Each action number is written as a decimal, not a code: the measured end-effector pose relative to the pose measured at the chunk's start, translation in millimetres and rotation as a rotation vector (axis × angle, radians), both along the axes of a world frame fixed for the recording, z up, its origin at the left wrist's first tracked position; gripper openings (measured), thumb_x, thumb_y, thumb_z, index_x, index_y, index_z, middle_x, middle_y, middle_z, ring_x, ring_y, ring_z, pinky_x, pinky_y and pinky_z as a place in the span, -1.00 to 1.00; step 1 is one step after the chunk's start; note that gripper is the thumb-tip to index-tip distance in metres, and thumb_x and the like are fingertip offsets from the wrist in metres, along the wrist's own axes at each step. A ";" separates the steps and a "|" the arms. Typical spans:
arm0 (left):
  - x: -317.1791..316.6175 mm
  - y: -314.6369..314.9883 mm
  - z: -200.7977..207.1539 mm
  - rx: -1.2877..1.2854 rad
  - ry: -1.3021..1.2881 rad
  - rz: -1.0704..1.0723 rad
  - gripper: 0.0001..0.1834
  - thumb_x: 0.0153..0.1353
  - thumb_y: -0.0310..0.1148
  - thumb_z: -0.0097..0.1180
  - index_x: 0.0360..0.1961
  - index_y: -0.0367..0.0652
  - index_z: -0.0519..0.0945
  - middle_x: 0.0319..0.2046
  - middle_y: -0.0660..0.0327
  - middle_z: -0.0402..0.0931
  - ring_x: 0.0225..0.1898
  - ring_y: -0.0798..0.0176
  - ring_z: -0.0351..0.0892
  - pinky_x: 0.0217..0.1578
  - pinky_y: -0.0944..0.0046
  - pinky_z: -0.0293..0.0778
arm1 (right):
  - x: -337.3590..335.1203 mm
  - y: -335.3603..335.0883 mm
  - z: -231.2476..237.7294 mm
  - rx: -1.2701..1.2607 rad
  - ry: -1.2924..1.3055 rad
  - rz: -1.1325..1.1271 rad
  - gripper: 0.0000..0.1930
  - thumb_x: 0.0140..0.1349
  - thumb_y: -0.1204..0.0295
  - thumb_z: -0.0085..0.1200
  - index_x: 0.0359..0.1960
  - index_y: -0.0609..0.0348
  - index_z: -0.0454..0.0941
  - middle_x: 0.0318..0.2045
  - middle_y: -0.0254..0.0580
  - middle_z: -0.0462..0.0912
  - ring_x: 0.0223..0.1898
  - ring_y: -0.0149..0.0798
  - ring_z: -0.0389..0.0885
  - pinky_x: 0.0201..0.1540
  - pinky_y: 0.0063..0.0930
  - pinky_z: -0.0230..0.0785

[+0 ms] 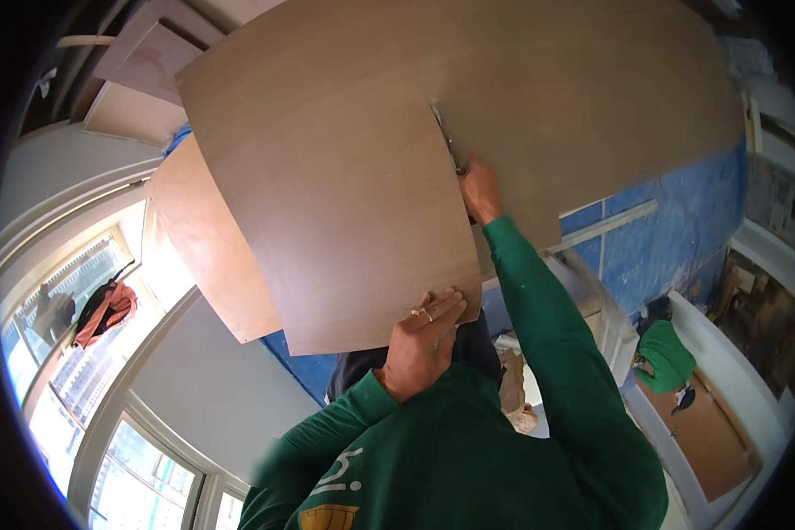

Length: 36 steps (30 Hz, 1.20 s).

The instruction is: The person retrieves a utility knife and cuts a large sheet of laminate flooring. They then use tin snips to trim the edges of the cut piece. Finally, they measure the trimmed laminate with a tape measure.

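Your R hand [482,190] masks part of the narrow dark item [447,137] by its fingertips; too small to ID. Top of your brown board [344,203] is cut off by the frame's upper edge; its upper-right end's blurry. Board hides part of the blue worktop [680,225]. Co-worker's [667,358] hands, lower right: can't tell.
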State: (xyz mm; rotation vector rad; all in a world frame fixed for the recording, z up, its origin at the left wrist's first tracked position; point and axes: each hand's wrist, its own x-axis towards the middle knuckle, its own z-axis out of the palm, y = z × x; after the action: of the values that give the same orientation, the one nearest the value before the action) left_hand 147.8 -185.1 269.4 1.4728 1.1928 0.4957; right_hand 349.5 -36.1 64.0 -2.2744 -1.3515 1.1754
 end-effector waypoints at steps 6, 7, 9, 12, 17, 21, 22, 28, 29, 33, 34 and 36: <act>-0.3 1.5 -0.8 0.023 -0.041 0.018 -0.58 0.17 -0.70 0.20 0.09 -0.34 0.68 0.11 -0.09 0.66 0.27 -0.02 0.59 0.43 0.00 0.32 | 5.0 9.1 -7.4 -0.005 0.001 0.032 -0.49 0.28 0.17 0.24 -0.05 0.49 0.54 -0.12 0.48 0.67 -0.03 0.40 0.65 0.01 0.06 0.48; -0.3 2.2 -1.3 0.018 -0.042 0.020 -0.58 0.17 -0.70 0.20 0.09 -0.34 0.68 0.11 -0.09 0.66 0.27 -0.02 0.59 0.43 0.00 0.32 | 2.6 6.5 -3.9 0.035 0.000 0.030 -0.49 0.29 0.16 0.24 -0.04 0.48 0.53 -0.12 0.48 0.67 -0.03 0.40 0.65 0.01 0.06 0.48; -1.3 3.5 -1.0 0.010 -0.045 0.020 -0.59 0.18 -0.70 0.20 0.09 -0.34 0.68 0.11 -0.09 0.65 0.27 -0.02 0.59 0.44 0.00 0.32 | -0.7 4.8 -1.4 0.074 0.014 0.013 -0.51 0.29 0.17 0.24 -0.03 0.46 0.53 -0.12 0.47 0.67 -0.03 0.40 0.65 0.00 0.05 0.48; -2.1 2.9 -2.1 0.021 -0.037 0.019 -0.59 0.18 -0.70 0.20 0.09 -0.34 0.68 0.12 -0.09 0.65 0.27 -0.03 0.59 0.43 0.00 0.33 | -2.8 5.8 -1.1 0.054 0.045 -0.020 -0.54 0.29 0.20 0.24 -0.04 0.43 0.52 -0.13 0.46 0.67 -0.03 0.42 0.63 -0.01 0.06 0.48; -5.7 1.5 -4.4 0.037 -0.025 0.001 -0.59 0.18 -0.69 0.20 0.09 -0.33 0.68 0.12 -0.09 0.65 0.27 -0.04 0.59 0.42 -0.01 0.34 | -1.5 16.8 -10.2 0.019 -0.038 0.024 -0.62 0.26 0.30 0.23 -0.07 0.39 0.53 -0.12 0.46 0.67 -0.02 0.45 0.61 -0.05 0.10 0.49; -6.8 -1.0 -10.5 0.058 -0.028 0.006 -0.59 0.18 -0.68 0.18 0.10 -0.33 0.66 0.11 -0.09 0.65 0.26 -0.05 0.60 0.41 -0.02 0.35 | 0.6 20.8 -6.3 0.024 -0.058 0.102 -0.61 0.25 0.28 0.22 -0.08 0.42 0.54 -0.11 0.47 0.66 -0.02 0.45 0.60 -0.04 0.13 0.48; -7.2 -2.2 -13.9 0.060 -0.016 -0.003 -0.58 0.18 -0.67 0.20 0.11 -0.31 0.66 0.13 -0.05 0.64 0.27 -0.03 0.59 0.40 -0.05 0.37 | 0.5 21.0 -4.9 0.005 -0.061 0.107 -0.57 0.25 0.25 0.23 -0.07 0.44 0.54 -0.12 0.46 0.67 -0.03 0.45 0.61 -0.04 0.13 0.48; -5.4 -7.1 -20.5 0.122 -0.034 0.050 -0.55 0.18 -0.66 0.20 0.13 -0.27 0.64 0.14 0.01 0.64 0.26 -0.03 0.59 0.35 -0.11 0.42 | 21.1 14.5 -21.6 -0.102 -0.048 0.178 -0.44 0.16 0.19 0.25 -0.03 0.53 0.55 -0.23 0.33 0.72 -0.16 0.31 0.69 -0.10 0.00 0.50; -5.0 -5.1 -20.6 0.124 -0.046 0.073 -0.55 0.18 -0.66 0.19 0.13 -0.27 0.64 0.13 0.00 0.65 0.25 -0.03 0.60 0.34 -0.11 0.43 | 32.4 13.4 -24.2 -0.141 -0.016 0.184 -0.43 0.15 0.17 0.25 -0.02 0.53 0.56 -0.26 0.27 0.73 -0.18 0.24 0.71 -0.12 -0.05 0.49; 1.2 -21.0 -33.0 0.152 0.091 0.159 -0.54 0.15 -0.65 0.18 0.12 -0.26 0.63 0.11 -0.02 0.66 0.22 -0.05 0.62 0.32 -0.11 0.43 | 68.1 -7.8 6.7 -0.410 0.177 0.229 -0.48 0.08 0.20 0.26 -0.17 0.55 0.59 -0.38 0.15 0.69 -0.32 -0.02 0.67 -0.22 -0.14 0.48; 3.2 -27.7 -36.4 0.161 0.133 0.161 -0.54 0.14 -0.64 0.18 0.11 -0.26 0.63 0.09 -0.02 0.67 0.19 -0.06 0.64 0.31 -0.12 0.43 | 76.3 -18.3 16.9 -0.453 0.209 0.241 -0.49 0.06 0.18 0.26 -0.22 0.54 0.60 -0.40 0.18 0.69 -0.33 -0.04 0.67 -0.24 -0.14 0.48; 10.8 -39.0 -44.4 0.182 0.223 0.155 -0.54 0.12 -0.63 0.18 0.10 -0.26 0.63 0.04 -0.01 0.68 0.12 -0.07 0.67 0.29 -0.13 0.44 | 95.3 -35.7 34.0 -0.471 0.248 0.270 -0.52 0.04 0.18 0.27 -0.28 0.51 0.62 -0.44 0.19 0.68 -0.36 -0.07 0.68 -0.27 -0.16 0.47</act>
State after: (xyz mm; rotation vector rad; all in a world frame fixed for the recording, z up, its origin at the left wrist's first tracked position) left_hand 158.6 -224.1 225.0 1.6306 1.4775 0.5678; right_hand 444.8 -71.8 98.0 -2.1660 -1.4310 1.9748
